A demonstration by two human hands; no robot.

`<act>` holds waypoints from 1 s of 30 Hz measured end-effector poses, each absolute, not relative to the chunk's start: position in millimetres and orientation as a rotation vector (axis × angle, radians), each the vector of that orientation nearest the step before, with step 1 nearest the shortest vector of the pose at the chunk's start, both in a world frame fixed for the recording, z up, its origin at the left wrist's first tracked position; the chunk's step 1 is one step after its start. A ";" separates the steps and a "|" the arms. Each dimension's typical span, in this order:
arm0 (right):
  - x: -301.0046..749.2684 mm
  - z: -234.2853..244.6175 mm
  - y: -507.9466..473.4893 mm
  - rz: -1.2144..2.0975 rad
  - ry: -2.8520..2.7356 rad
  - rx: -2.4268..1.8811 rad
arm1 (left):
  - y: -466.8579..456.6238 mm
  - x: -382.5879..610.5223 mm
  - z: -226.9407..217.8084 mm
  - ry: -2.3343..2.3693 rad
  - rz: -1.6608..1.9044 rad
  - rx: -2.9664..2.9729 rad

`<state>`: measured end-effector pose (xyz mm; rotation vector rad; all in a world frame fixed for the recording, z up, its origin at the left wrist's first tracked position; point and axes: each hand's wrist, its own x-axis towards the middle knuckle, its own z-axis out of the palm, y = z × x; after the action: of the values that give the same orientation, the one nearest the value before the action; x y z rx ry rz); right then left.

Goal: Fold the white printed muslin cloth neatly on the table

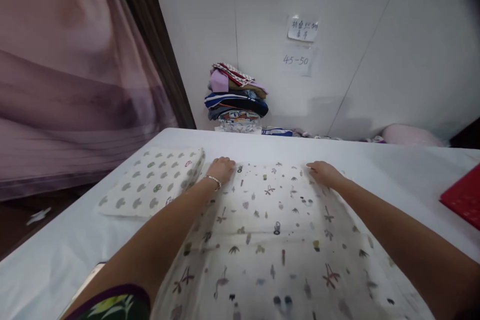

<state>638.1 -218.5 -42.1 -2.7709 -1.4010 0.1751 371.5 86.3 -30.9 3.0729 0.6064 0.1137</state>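
Note:
A white cloth point(270, 230) printed with small plants and animals lies spread on the white table point(356, 155) in front of me. My left hand point(222, 167), with a thin bracelet at the wrist, is closed on the cloth's far left corner. My right hand point(323, 171) grips the far right corner, fingers curled over the edge. Both arms stretch forward over the cloth.
A folded white cloth with grey-green leaf print point(153, 182) lies to the left of my left hand. A red item point(463, 197) sits at the table's right edge. A stack of folded fabrics point(236, 97) stands against the wall, below two paper notes point(303, 29). A pink curtain point(75, 75) hangs at left.

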 end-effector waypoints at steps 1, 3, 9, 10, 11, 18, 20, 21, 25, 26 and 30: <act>640.1 -43.0 -217.5 0.179 -1.437 -2.769 | 88.5 372.6 -31.9 0.597 0.119 3.076; 642.0 -43.2 -217.2 0.159 -1.494 -2.762 | 91.0 373.3 -32.7 0.569 0.150 3.079; 639.4 -36.5 -219.7 0.246 -1.532 -2.735 | 88.9 370.6 -31.1 0.558 0.198 2.961; 639.0 -33.6 -219.0 0.233 -1.527 -2.733 | 88.9 371.2 -29.9 0.622 0.210 2.919; 638.6 -30.2 -217.7 0.197 -1.509 -2.726 | 89.3 372.8 -28.4 0.709 0.230 2.878; 633.3 -25.1 -194.7 0.107 -1.177 -2.871 | 91.0 402.6 -28.3 1.103 0.173 2.797; 633.8 -31.9 -191.2 0.147 -1.189 -2.884 | 90.1 407.3 -32.8 1.076 0.145 2.817; 635.2 -34.7 -190.9 0.171 -1.202 -2.886 | 89.8 407.8 -34.7 1.061 0.141 2.829; 647.3 -36.0 -195.9 0.290 -1.230 -2.892 | 91.8 402.0 -36.2 0.994 0.127 2.857; 650.5 -34.7 -197.3 0.317 -1.228 -2.899 | 92.8 400.3 -35.4 0.975 0.120 2.857; 657.1 -31.5 -199.0 0.360 -1.232 -2.935 | 96.0 398.4 -31.1 0.898 0.027 2.874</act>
<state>657.1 -199.0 -31.5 -2.9346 -1.2322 0.3599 398.4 96.0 -31.1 2.8744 0.8981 0.0273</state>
